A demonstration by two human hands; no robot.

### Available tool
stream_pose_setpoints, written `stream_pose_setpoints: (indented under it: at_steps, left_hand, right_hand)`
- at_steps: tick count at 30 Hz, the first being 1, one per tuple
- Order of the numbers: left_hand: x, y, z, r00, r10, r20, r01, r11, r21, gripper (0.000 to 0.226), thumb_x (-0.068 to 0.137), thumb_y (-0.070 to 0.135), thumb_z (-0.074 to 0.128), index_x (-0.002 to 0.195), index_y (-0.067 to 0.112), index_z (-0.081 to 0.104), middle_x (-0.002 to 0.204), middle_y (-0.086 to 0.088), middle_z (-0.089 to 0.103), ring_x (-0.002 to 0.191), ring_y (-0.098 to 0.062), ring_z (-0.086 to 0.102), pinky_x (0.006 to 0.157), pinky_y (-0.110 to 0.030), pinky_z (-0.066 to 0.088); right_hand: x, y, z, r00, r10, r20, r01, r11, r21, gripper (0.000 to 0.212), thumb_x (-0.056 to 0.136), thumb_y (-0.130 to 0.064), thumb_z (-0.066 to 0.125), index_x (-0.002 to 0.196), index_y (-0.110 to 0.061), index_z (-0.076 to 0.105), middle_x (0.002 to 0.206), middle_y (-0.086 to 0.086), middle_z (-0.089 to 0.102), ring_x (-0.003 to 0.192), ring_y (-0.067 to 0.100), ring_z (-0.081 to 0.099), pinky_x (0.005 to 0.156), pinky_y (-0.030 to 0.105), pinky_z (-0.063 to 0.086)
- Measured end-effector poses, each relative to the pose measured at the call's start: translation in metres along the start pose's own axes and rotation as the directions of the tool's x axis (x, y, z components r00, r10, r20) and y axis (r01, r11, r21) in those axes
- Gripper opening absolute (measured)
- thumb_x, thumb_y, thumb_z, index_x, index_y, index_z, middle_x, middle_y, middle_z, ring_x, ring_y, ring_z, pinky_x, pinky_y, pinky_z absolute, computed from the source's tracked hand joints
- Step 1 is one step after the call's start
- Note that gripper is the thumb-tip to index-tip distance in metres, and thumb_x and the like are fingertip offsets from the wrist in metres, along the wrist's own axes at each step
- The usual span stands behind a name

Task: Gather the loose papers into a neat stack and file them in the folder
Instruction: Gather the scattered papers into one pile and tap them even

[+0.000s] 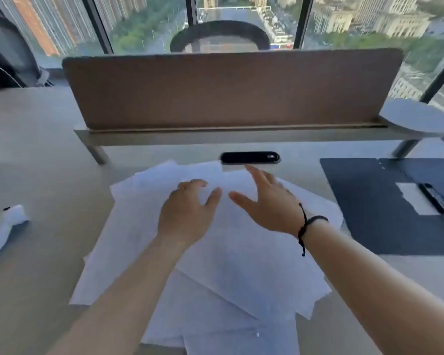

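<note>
Several loose white papers [231, 267] lie fanned and overlapping across the middle of the desk, their corners pointing different ways. My left hand [187, 213] rests palm down on the upper sheets with its fingers spread. My right hand [264, 201], a black cord at its wrist, hovers over the far sheets, fingers apart and holding nothing. A dark blue folder [369, 213] lies open flat on the desk to the right, with a white label and a black clip [435, 198] on its inner side.
A brown divider screen [226, 90] on a grey rail stands across the back of the desk [46, 180]. A black cable grommet [250, 158] sits just beyond the papers. A white crumpled object [3, 226] lies at the left. A chair back [219, 35] shows behind the screen.
</note>
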State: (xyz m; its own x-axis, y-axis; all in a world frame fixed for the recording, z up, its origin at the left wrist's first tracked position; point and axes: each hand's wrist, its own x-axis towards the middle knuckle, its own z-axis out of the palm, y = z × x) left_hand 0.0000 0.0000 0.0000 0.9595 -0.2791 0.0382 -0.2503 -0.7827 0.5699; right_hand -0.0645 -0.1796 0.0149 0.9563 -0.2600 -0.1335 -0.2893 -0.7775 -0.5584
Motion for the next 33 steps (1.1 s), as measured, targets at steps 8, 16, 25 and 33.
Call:
stream_pose_setpoints:
  at_steps: [8,16,25,33]
  left_hand:
    - [-0.046,-0.08,0.107,0.99,0.143,0.021,-0.141,0.93,0.339,0.085,0.078,0.079,0.023,0.141,0.027,0.047,0.149,-0.008,0.049,0.14,-0.03,0.04,0.115,-0.05,0.026]
    - [-0.066,-0.085,0.098,0.993,0.086,0.082,-0.107,0.947,0.302,0.078,0.085,0.079,0.032,0.15,0.036,0.032,0.165,-0.003,0.027,0.153,-0.022,0.016,0.12,-0.058,0.001]
    - [-0.069,-0.093,0.102,0.977,0.149,0.154,-0.191,0.933,0.305,0.086,0.081,0.082,0.026,0.155,0.045,0.004,0.166,-0.005,0.02,0.155,-0.02,0.006,0.121,-0.055,-0.006]
    - [-0.074,-0.089,0.103,0.969,0.217,0.118,-0.238,0.947,0.218,0.079,0.088,0.074,0.036,0.156,0.043,0.01,0.165,-0.002,0.023,0.154,-0.019,0.011,0.124,-0.048,0.003]
  right_hand:
    - [-0.036,0.098,0.13,0.991,-0.063,-0.116,0.017,0.933,-0.359,0.092,0.077,-0.091,0.014,0.152,-0.038,0.018,0.165,0.006,0.019,0.155,0.028,0.011,0.119,0.057,0.012]
    - [-0.06,0.094,0.13,0.987,-0.022,-0.156,-0.034,0.937,-0.347,0.096,0.067,-0.095,0.024,0.144,-0.039,0.035,0.151,0.007,0.043,0.144,0.03,0.032,0.114,0.055,0.019]
    - [-0.049,0.099,0.111,0.971,0.02,-0.239,-0.089,0.954,-0.286,0.111,0.058,-0.099,0.039,0.146,-0.032,0.037,0.144,0.009,0.05,0.134,0.032,0.041,0.104,0.048,0.033]
    - [-0.052,0.107,0.101,0.963,0.061,-0.263,-0.119,0.97,-0.21,0.1,0.053,-0.087,0.069,0.125,-0.018,0.057,0.121,0.003,0.064,0.116,0.03,0.058,0.088,0.041,0.038]
